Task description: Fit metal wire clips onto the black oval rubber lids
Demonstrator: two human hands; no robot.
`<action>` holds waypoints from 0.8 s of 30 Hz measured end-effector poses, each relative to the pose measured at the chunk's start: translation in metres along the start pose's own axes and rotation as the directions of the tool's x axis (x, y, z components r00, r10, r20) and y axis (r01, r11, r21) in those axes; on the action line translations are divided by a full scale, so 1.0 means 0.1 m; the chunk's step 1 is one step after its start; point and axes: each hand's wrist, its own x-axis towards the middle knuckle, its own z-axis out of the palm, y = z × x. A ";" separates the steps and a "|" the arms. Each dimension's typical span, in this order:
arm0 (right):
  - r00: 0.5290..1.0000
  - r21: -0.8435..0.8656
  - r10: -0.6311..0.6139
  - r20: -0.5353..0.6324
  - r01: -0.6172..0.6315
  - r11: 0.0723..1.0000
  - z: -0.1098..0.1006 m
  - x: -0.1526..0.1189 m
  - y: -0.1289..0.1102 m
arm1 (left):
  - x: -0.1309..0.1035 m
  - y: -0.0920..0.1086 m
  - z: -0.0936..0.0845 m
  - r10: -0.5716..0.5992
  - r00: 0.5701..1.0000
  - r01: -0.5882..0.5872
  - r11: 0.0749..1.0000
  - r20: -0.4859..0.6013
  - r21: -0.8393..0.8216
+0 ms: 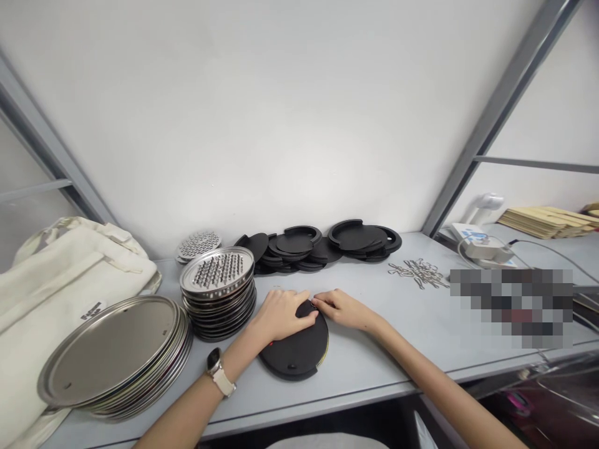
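A round black disc (299,349) with a yellowish edge at its lower right lies at the front middle of the grey table. My left hand (283,317) rests on its upper part, thumb and fingers gripping the disc near the top edge. At that same edge, my right hand (340,308) pinches a small item too hidden to name. To the left of my hands stands a stack of round metal grater plates (218,271) above black discs. Small metal hooks or clips (420,272) lie in a pile to the right.
Black ring-shaped parts (299,240) are heaped along the wall. Large round metal trays (112,349) and a cream cloth bag (60,274) occupy the left. White devices with cables (482,243) and flat wooden pieces (545,221) are at the right. A blurred patch covers something there.
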 end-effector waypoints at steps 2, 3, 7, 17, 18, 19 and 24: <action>1.000 -0.005 -0.002 -0.006 0.002 1.000 0.00 0.00 -0.01 | 0.00 0.00 0.00 -0.004 1.000 0.004 1.000 -0.002 -0.001; 1.000 -0.005 -0.001 -0.008 0.001 1.000 0.00 0.00 -0.01 | 0.00 -0.01 0.01 -0.004 1.000 0.004 1.000 -0.004 -0.001; 1.000 -0.003 0.009 -0.004 -0.009 1.000 0.00 0.00 -0.01 | 0.01 0.00 0.00 -0.003 1.000 0.003 1.000 -0.007 -0.004; 0.998 0.018 0.000 0.070 -0.002 1.000 -0.05 0.00 -0.02 | 0.01 0.02 -0.01 -0.053 0.998 0.053 0.999 0.013 0.000; 0.997 0.016 -0.001 0.074 -0.001 1.000 -0.06 0.00 -0.03 | 0.01 0.02 -0.01 -0.048 0.999 0.048 0.999 0.007 0.000; 0.997 0.013 0.000 0.077 -0.001 1.000 -0.07 0.00 -0.03 | 0.01 0.02 -0.01 -0.041 0.999 0.041 0.999 0.001 -0.002; 0.995 0.027 0.011 0.096 -0.013 1.000 -0.09 0.01 -0.04 | 0.01 0.02 0.00 -0.036 0.999 0.035 0.999 -0.009 -0.010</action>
